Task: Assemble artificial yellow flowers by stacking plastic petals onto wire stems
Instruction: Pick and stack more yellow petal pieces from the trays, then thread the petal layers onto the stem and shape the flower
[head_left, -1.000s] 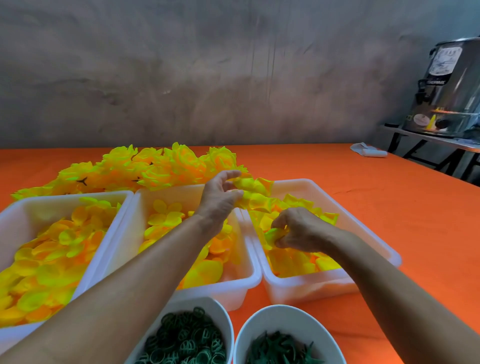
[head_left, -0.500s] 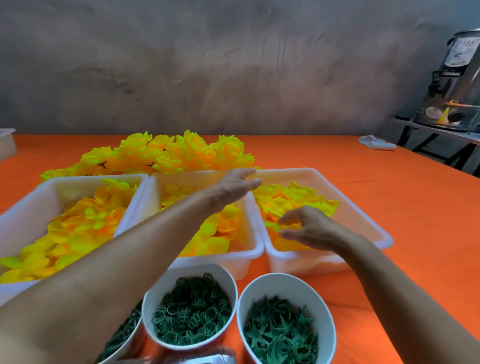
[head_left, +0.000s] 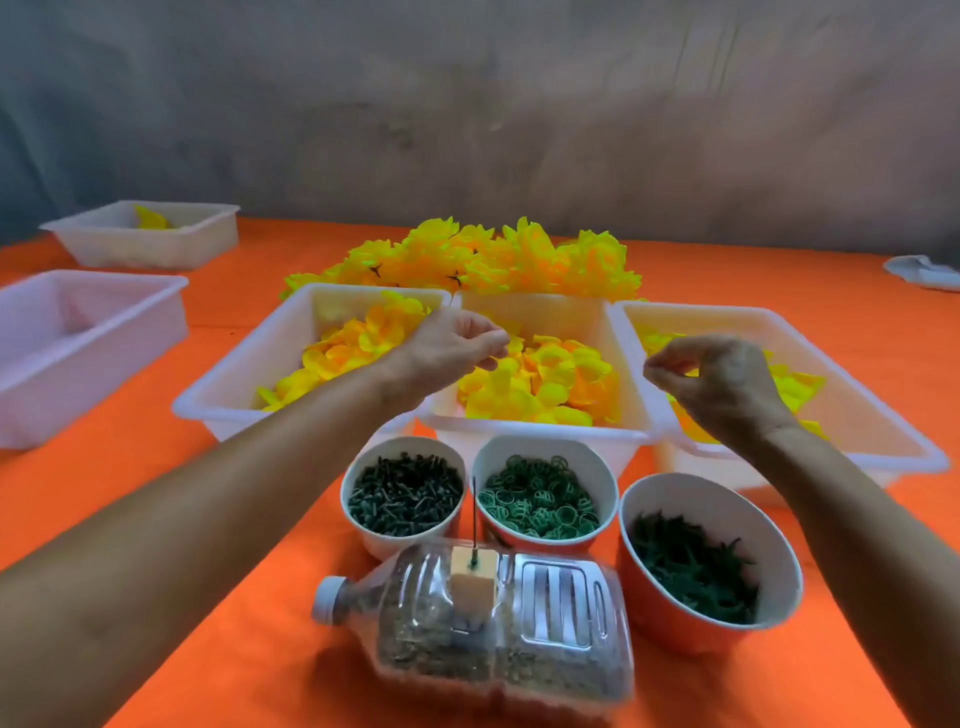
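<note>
Three white trays of yellow petals stand side by side: left tray (head_left: 228, 413), middle tray (head_left: 524, 432), right tray (head_left: 914, 452). My left hand (head_left: 452, 345) hovers over the rim between the left and middle trays, fingers curled, nothing visible in it. Above the right tray's near-left corner, my right hand (head_left: 717, 384) has its fingertips drawn together, with nothing seen between them. A thin wire stem (head_left: 474, 519) stands bare in a wooden block (head_left: 472, 579) on a lying plastic bottle (head_left: 509, 639). Finished yellow flowers (head_left: 493, 260) lie heaped behind the trays.
Three bowls sit in front of the trays, holding dark green pegs (head_left: 405, 493), green rings (head_left: 540, 506) and green leafy pieces (head_left: 691, 569). Two more white trays (head_left: 78, 338) (head_left: 145, 236) stand at the far left on the orange table (head_left: 156, 467). A whitish object (head_left: 924, 273) lies far right.
The view tilted down and left, bringing the bottle, wire and far-left trays into sight. Both hands went from flat over the trays to curled, the left shifting leftward.
</note>
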